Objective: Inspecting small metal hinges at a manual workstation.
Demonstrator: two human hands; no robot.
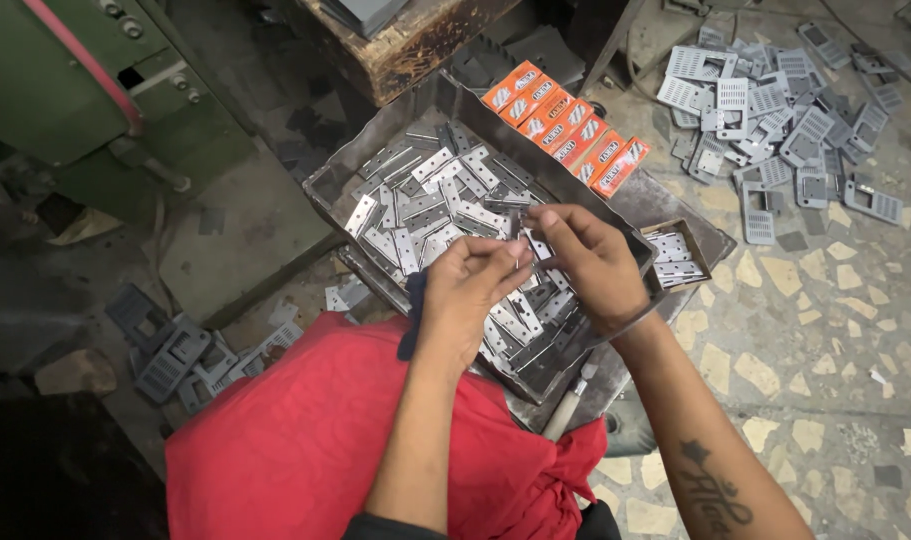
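Dim overall, brighter on the right over the stone floor [825, 300]; deep shadow at left and bottom-left corner. Sharp centre, slight bending at edges, faint glints on metal plates [425, 200].

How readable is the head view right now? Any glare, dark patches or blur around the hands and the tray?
Head view: the hinge plates in the metal tray catch bright reflections, so some wash out; the left hand and right hand are evenly lit and fairly sharp, though the small piece between the fingers is hard to make out; the lower-left corner falls into deep shadow; the frame edges bend slightly.
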